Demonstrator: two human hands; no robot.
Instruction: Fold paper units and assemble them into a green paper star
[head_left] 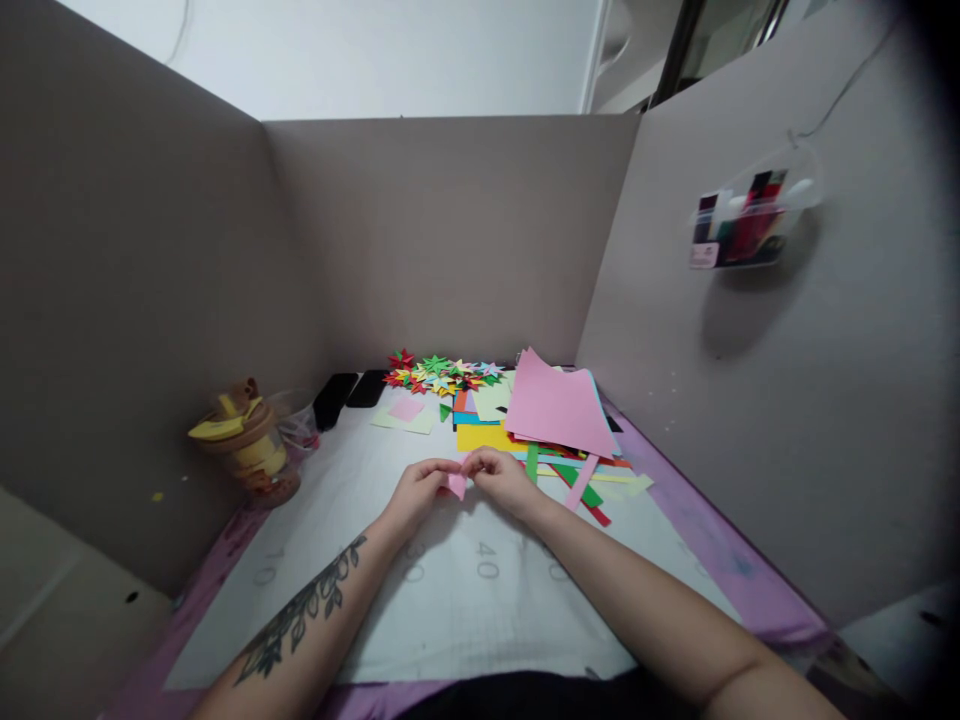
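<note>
Tattooed L forearm [304, 610] up front, L hand [420, 491] & R hand [500, 481] both close in a tight pinch on pink paper pc [456, 486] over mid desk [540, 615], prob. part-folded, w/ stars [436, 367] at back apparently done, strips [532, 461] & sheets [559, 405] likely left.

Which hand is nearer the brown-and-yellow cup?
Left. The left hand is to the right of the cup, not touching it; the right hand is farther right, beyond the left one.
</note>
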